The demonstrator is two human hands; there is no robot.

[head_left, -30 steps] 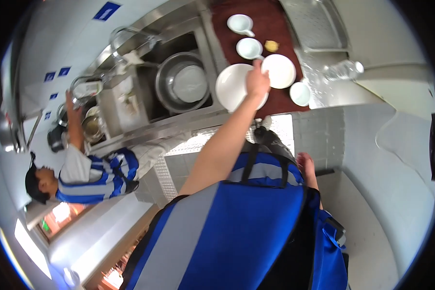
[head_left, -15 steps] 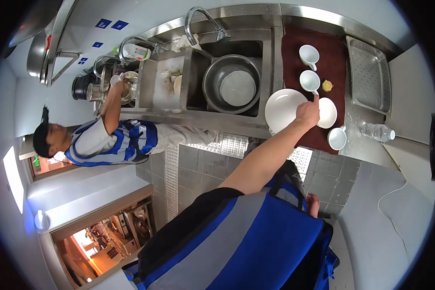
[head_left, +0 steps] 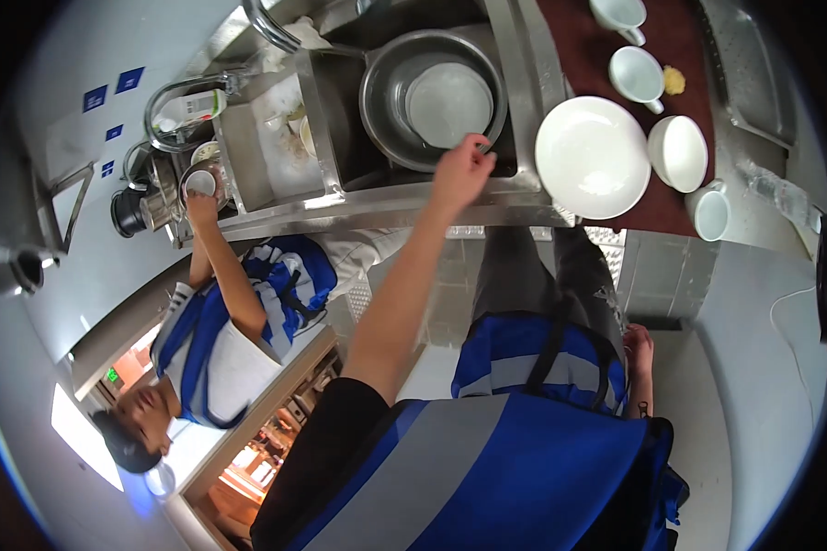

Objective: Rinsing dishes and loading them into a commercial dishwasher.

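My left hand [head_left: 466,174] hovers over the near edge of the sink, by the rim of a big round metal basin [head_left: 374,119]. Its fingers are bent and apart, with nothing visible in them. Inside the basin is a pale round area; I cannot tell whether it is water or the bottom. My right hand [head_left: 640,347] hangs low beside my body, fingers curled in, with nothing seen in it. On a dark red cloth [head_left: 570,37] to the right are a white plate [head_left: 593,158], a white bowl [head_left: 678,154] and white cups [head_left: 636,75], [head_left: 710,213], [head_left: 620,13].
A yellow scrubbing ball [head_left: 674,81] lies near the cups. A clear plastic bottle [head_left: 778,195] and a metal tray [head_left: 749,73] are at the right. At the left, a co-worker [head_left: 234,312] holds a white cup [head_left: 199,184] by a foamy sink compartment [head_left: 285,138].
My left hand has moved left from the bowl and cups to the basin. The view has shifted and tilted. The co-worker still holds a cup over the far-left sink.
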